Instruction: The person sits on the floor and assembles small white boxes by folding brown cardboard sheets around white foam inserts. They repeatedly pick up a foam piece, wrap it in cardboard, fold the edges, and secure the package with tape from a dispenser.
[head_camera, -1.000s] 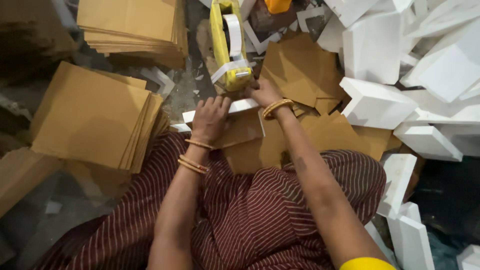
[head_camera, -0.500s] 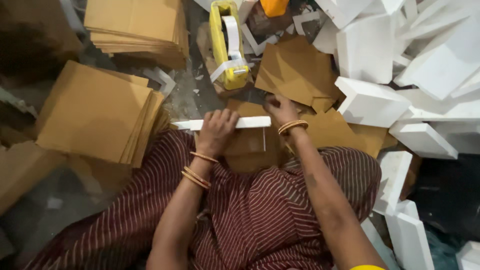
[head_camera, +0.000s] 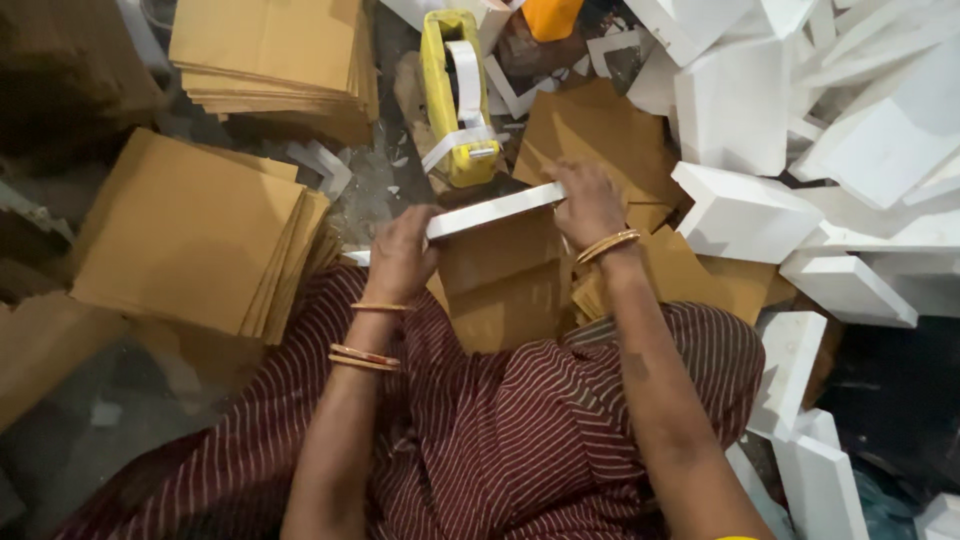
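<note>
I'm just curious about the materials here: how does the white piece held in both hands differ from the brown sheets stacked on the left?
The white strip is a single long, narrow piece, held up between the left hand and the right hand. The brown cardboard sheets are broad and squarish, many piled together, and lie untouched on the floor. The strip is bright white; the sheets are tan. Both are flat with straight edges.

The slab (head_camera: 495, 210) gripped at each end by the left hand (head_camera: 400, 255) and right hand (head_camera: 590, 205) looks like matt white foam, as do the chalky blocks (head_camera: 745, 210) heaped nearby. The stacked sheets (head_camera: 190, 235) are dull brown corrugated cardboard. The tape dispenser (head_camera: 458, 100) is glossy yellow plastic, the striped skirt (head_camera: 520, 430) soft woven cloth.
</note>
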